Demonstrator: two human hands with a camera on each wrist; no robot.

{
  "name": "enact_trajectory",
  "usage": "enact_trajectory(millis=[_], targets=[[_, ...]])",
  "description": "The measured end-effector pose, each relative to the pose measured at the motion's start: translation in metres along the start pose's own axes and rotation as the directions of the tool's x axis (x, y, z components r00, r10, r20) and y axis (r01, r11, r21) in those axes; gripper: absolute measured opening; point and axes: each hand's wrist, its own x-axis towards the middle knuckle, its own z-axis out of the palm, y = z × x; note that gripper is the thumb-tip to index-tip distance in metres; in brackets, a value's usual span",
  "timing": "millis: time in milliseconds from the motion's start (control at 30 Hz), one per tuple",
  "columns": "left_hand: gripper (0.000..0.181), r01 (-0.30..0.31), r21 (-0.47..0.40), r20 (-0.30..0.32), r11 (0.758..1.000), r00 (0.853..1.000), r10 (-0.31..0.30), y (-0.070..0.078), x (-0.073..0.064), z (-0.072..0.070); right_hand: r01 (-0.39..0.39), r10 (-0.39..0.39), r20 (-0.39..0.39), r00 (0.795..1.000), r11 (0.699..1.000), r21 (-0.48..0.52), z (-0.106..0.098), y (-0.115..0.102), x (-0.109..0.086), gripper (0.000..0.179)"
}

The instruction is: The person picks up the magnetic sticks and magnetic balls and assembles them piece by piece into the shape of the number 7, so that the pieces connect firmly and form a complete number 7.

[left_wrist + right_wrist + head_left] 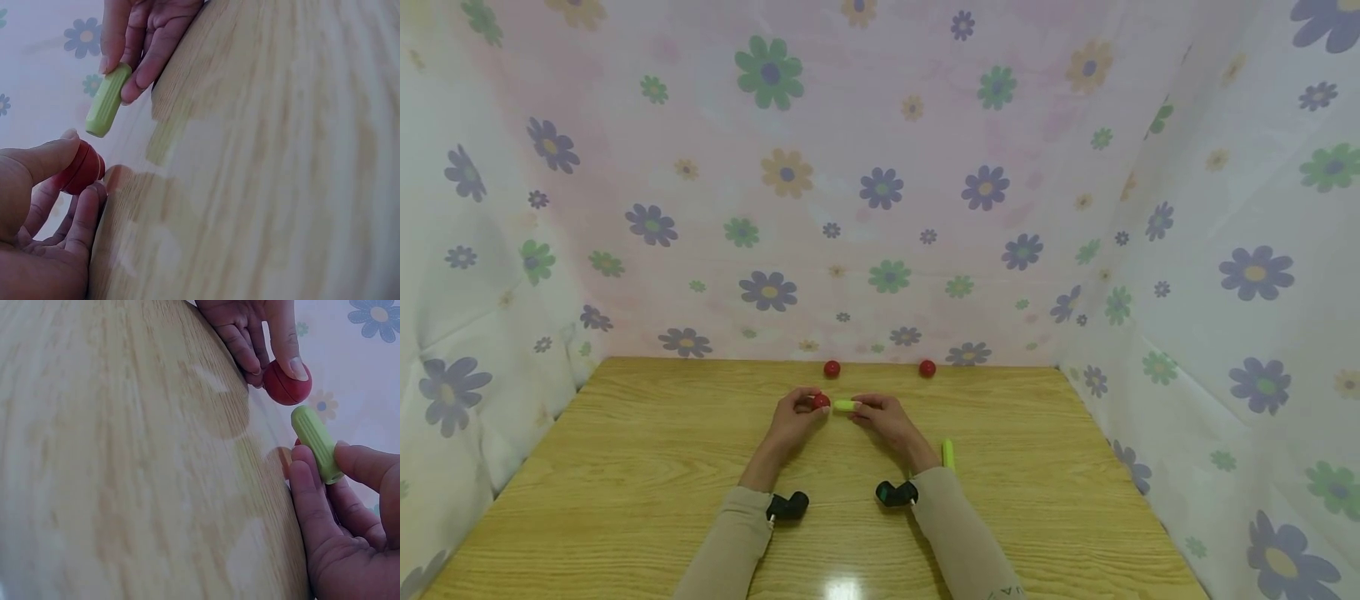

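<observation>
Between thumb and fingers, my left hand (795, 418) pinches a red ball (822, 402) with a seam line around it, best seen in the right wrist view. My right hand (886, 419) holds a short light-green ridged rod (846, 406) by one end, its other end pointing at the ball. A small gap separates the rod's tip from the ball (81, 169) in the left wrist view. Both hands are low over the wooden table, fingers close to its surface. The rod (317, 442) lies between thumb and fingertips in the right wrist view.
Two more red balls stand at the table's back edge, one on the left (832, 368) and one on the right (927, 368). A longer light-green stick (948, 454) lies beside my right forearm, partly hidden. Flowered cloth (880, 250) encloses the wooden table (662, 450) at the back and sides.
</observation>
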Motion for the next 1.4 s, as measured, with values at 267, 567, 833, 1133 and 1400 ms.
enact_trajectory(millis=[267, 567, 833, 1133, 1400], targets=[[0.038, -0.023, 0.015, -0.001, 1.000, 1.000, 0.023, -0.0007, -0.0012, 0.0020, 0.030, -0.030, 0.005, 1.000, 0.997, -0.077, -0.0007, 0.0011, -0.0049, 0.034], [0.036, -0.020, 0.001, -0.003, 1.000, 1.000, 0.020, -0.0021, 0.0031, 0.0025, 0.020, -0.021, -0.004, 1.000, 0.992, -0.121, -0.0027, 0.0018, -0.0031, 0.036], [0.037, 0.006, 0.013, 0.014, 1.000, 1.000, -0.007, -0.0007, 0.0005, 0.0016, 0.010, -0.010, 0.003, 1.000, 0.991, -0.135, -0.0043, 0.0030, -0.0034, 0.035], [0.037, 0.001, -0.006, 0.035, 1.000, 0.999, -0.001, 0.0013, 0.0006, 0.0000, 0.025, -0.024, 0.012, 1.000, 0.991, -0.130, -0.0035, 0.0033, -0.0002, 0.033], [0.033, -0.008, 0.029, 0.026, 1.000, 1.000, 0.007, 0.0018, 0.0014, 0.0008, 0.042, -0.040, 0.016, 0.999, 0.991, -0.129, -0.0024, 0.0031, -0.0002, 0.034]])
